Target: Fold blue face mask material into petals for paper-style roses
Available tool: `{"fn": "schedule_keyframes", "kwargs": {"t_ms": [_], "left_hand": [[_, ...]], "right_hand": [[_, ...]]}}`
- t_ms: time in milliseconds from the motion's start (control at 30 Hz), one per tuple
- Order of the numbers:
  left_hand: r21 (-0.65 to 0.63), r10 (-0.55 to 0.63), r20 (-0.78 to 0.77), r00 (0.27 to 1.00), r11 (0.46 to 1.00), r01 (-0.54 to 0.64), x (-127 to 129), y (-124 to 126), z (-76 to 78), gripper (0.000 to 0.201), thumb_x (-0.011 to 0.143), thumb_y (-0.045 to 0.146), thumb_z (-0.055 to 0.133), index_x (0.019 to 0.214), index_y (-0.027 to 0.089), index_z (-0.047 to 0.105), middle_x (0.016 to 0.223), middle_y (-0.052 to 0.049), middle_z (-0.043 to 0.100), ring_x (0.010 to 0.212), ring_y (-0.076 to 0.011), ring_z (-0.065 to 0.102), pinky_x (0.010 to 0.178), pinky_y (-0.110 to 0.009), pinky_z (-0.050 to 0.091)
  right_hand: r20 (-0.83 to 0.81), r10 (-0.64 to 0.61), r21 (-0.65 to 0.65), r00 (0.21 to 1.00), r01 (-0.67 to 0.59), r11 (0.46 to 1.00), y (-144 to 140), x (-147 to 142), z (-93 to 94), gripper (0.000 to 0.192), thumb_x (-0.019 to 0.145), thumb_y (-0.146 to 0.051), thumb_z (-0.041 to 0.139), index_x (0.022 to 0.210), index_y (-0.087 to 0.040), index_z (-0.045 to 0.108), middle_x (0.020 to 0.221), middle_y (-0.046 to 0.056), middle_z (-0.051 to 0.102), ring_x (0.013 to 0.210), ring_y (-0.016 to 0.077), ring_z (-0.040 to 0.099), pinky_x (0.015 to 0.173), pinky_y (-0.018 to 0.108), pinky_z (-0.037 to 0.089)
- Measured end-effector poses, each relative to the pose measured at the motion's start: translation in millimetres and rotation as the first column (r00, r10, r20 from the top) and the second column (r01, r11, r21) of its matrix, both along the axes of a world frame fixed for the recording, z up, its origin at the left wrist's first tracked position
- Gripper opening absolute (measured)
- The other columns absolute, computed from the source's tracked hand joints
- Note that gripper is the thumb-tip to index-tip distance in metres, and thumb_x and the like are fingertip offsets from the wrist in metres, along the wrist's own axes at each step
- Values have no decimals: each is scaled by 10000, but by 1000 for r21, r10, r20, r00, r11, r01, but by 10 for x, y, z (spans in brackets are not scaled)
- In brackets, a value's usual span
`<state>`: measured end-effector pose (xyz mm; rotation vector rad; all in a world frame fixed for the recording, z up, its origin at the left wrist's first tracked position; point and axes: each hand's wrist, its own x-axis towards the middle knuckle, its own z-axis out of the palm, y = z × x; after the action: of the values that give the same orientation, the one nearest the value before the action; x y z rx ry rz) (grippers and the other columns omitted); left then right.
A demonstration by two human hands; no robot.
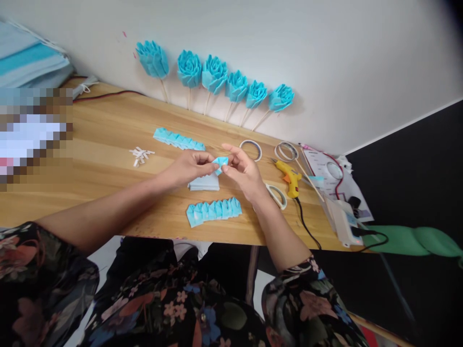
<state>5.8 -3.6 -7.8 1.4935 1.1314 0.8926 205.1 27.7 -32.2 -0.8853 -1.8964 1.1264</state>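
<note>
Pinching a small folded blue paper piece [220, 163], I grasp it with left hand [190, 166] and right hand [243, 169] fingertips above the flat blue paper stack [203, 183].

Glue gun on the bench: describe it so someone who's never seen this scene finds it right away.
Start at the wooden table against the white wall and go to its right end, past the person's right hand. The glue gun lies flat there, between the white scissors and the tape rolls. It is the only yellow and orange thing on the table, with a black cord trailing off the front edge.
</note>
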Motion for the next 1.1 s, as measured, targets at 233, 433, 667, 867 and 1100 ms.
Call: {"fn": "schedule_keyframes", "kwargs": {"t_ms": [233, 433, 667, 867, 1100], "left_hand": [[77, -14, -10, 1000, 997, 15, 4, 36, -84, 249, 781, 382, 650, 677, 186, 536, 642, 22, 481, 630, -116, 437, 594, -260, 324], [69, -44, -65, 997, 996, 48, -12, 35, -82, 247, 795, 370, 629, 684, 188, 507, 647, 24, 482, 638, -117, 448, 607, -257, 326], [79, -43, -39, 998, 996, 46, -11, 41, -89, 233, 799, 359, 627, 683, 187, 521, 648, 22, 494, 625, -117, 457, 601, -260, 318], [74, -44, -6, 999, 996, 45, -7, 31, -75, 242, 815, 367, 660, 691, 180, 572, 616, 34, 487, 580, -99, 441, 566, -249, 316], [21, 22, 107, 994, 999, -25, -15, 57, -72, 222, 774, 373, 718, 750, 172, 628, 622, 34, 550, 543, -81, 443, 535, -228, 342]], "right_hand": [[-55, -16, -77, 998, 11, 997, -38, -21, 45, 483, 869, -416, 676, 1320, -275, 572, 879, -10, 658, 768, 140, 603, 732, 312, 539], [-76, -63, -113, 995, 54, 992, -62, -19, 89, 430, 870, -442, 679, 1266, -281, 626, 887, -7, 658, 799, 145, 605, 797, 325, 533], [-51, -97, -58, 994, 94, 994, -63, -18, 68, 397, 910, -478, 631, 1265, -301, 640, 878, -4, 632, 802, 148, 586, 803, 334, 534], [-38, -94, -38, 995, 92, 995, -77, -32, 79, 425, 861, -464, 700, 1249, -297, 651, 879, -11, 638, 802, 140, 591, 795, 321, 527], [-80, -140, -28, 987, 138, 990, -49, -17, 66, 326, 915, -458, 633, 1202, -309, 677, 839, -10, 603, 776, 139, 570, 750, 313, 511]]}}
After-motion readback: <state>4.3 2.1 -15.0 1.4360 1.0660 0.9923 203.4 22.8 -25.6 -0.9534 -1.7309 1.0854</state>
